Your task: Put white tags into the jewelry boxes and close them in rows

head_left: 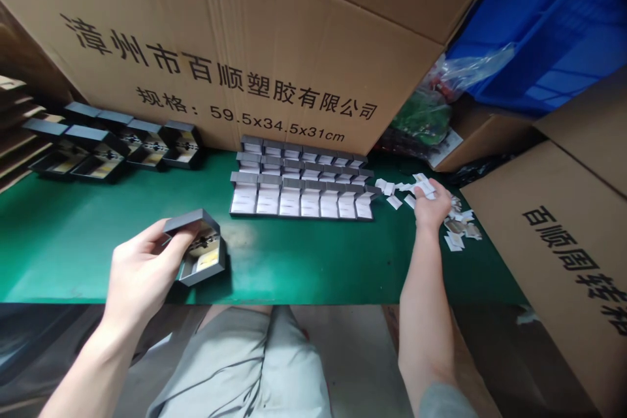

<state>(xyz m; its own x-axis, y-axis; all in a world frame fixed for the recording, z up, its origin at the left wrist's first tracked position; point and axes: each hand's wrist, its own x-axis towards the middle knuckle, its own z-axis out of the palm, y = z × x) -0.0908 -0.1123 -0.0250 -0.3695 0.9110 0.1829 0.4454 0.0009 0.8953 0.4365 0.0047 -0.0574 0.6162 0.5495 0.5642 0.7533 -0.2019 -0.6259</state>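
Note:
An open dark grey box [211, 262] with a yellowish inside is gripped by my left hand [147, 268], its thumb inside the raised lid. On the right, my right hand [434, 206] pinches a small white piece [424, 187] above a scatter of similar pieces [455, 240]. Between the hands, farther back, stand rows of open grey boxes [301, 201] with white insides. More open dark boxes [100, 160] with yellowish insides stand at the back left.
A green table [304, 261] lies under everything. A large printed carton [220, 32] rises behind it, another carton [553, 235] stands at the right. Blue crates [539, 32] and plastic bags [424, 116] are at the back right.

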